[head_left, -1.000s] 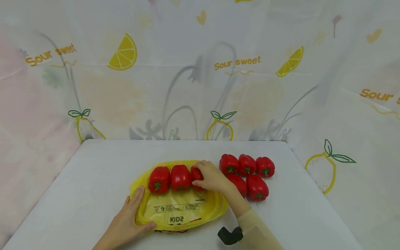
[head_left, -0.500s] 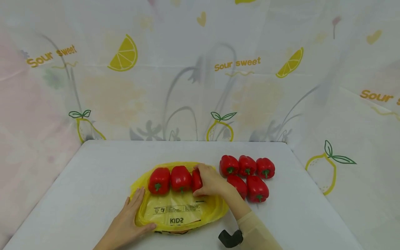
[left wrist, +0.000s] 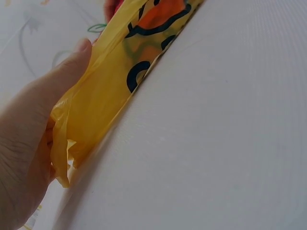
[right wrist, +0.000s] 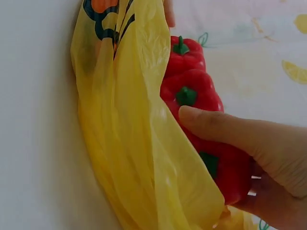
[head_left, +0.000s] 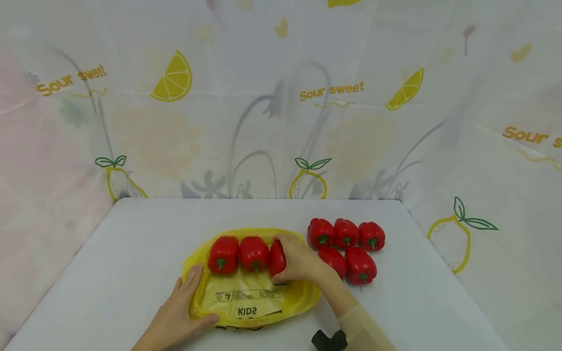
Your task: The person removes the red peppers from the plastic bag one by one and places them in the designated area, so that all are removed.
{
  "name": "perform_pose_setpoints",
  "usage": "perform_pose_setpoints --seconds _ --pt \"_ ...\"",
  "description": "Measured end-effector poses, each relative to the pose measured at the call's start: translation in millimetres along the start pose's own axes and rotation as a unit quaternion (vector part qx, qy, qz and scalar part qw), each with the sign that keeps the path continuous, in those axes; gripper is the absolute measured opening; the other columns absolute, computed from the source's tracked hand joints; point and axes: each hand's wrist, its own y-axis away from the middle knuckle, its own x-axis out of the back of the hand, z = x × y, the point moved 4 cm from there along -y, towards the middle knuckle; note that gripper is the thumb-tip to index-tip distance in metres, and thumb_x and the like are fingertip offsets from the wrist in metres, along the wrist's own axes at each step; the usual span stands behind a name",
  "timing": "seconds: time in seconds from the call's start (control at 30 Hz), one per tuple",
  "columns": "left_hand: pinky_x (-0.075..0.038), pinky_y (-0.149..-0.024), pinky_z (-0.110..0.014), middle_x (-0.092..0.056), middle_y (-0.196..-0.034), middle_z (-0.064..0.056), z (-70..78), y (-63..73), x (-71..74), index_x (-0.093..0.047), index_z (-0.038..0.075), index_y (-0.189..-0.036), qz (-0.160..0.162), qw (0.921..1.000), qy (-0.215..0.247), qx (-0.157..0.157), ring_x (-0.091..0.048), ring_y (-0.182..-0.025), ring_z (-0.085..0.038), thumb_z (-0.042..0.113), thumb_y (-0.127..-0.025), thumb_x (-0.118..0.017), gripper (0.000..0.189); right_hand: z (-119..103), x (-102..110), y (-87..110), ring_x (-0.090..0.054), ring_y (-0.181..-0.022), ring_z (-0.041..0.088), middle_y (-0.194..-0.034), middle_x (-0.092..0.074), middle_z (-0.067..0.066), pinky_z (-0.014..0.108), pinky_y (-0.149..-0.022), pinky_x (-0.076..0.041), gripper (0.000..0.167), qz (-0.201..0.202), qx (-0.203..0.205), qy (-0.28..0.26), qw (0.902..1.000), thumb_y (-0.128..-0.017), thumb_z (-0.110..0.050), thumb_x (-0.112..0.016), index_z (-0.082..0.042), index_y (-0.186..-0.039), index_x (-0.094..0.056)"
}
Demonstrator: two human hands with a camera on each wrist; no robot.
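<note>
A yellow plastic bag [head_left: 243, 292] lies spread with its mouth facing up, and two red bell peppers [head_left: 224, 256] stand side by side along its far part. To their right, my right hand [head_left: 300, 258] holds a third red bell pepper [head_left: 276, 258], partly hidden by the hand. In the right wrist view that pepper [right wrist: 235, 175] sits between thumb and fingers, inside the bag's raised edge. My left hand [head_left: 177, 312] rests against the bag's left edge, fingers extended and thumb along the near rim. The left wrist view shows the thumb [left wrist: 67, 67] against the yellow plastic.
Several more red bell peppers [head_left: 361, 265] stand in two rows to the right of the bag, partly behind the right forearm. A white table [head_left: 145, 243] carries everything. Patterned cloth [head_left: 246, 122] rises behind and at both sides.
My right hand has shifted slightly nearer, and more of the pepper it holds shows than a second ago. My left hand stays at the bag's edge.
</note>
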Motion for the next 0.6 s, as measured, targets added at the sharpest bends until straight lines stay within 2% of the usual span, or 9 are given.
perform_pose_setpoints --seconds 0.17,0.37,0.6 --pt "-0.023 -0.103 -0.069 -0.021 -0.154 -0.026 0.4 -1.1 -0.4 -0.019 0.006 -0.154 -0.001 1.0 0.003 0.0 -0.018 -0.134 -0.057 0.06 -0.069 -0.076 0.116 1.6 13.2 13.7 -0.049 -0.115 0.017 -0.133 -0.047 0.001 0.039 -0.089 -0.052 0.09 0.041 0.019 -0.03 0.9985 -0.067 -0.037 -0.088 -0.015 -0.139 -0.039" --pt "-0.026 -0.098 -0.073 -0.02 -0.154 -0.026 2.8 -1.4 0.0 -0.016 0.008 -0.155 -0.01 0.9999 -0.001 0.004 -0.017 -0.133 -0.06 0.06 -0.071 -0.075 0.115 -2.3 33.0 31.6 -0.047 -0.115 0.01 -0.132 -0.046 -0.008 0.032 -0.084 -0.054 0.089 0.092 0.058 -0.072 0.9915 -0.066 -0.036 -0.089 -0.018 -0.139 -0.04" --pt "-0.027 -0.096 -0.075 -0.019 -0.155 -0.025 2.7 -1.4 -0.5 -0.014 0.009 -0.155 -0.013 0.9999 0.001 0.009 -0.016 -0.132 -0.061 0.059 -0.072 -0.076 0.115 -7.0 51.0 44.0 -0.045 -0.118 0.008 -0.133 -0.045 -0.011 0.03 -0.083 -0.055 0.089 0.124 0.102 -0.072 0.9844 -0.066 -0.032 -0.09 -0.02 -0.138 -0.04"
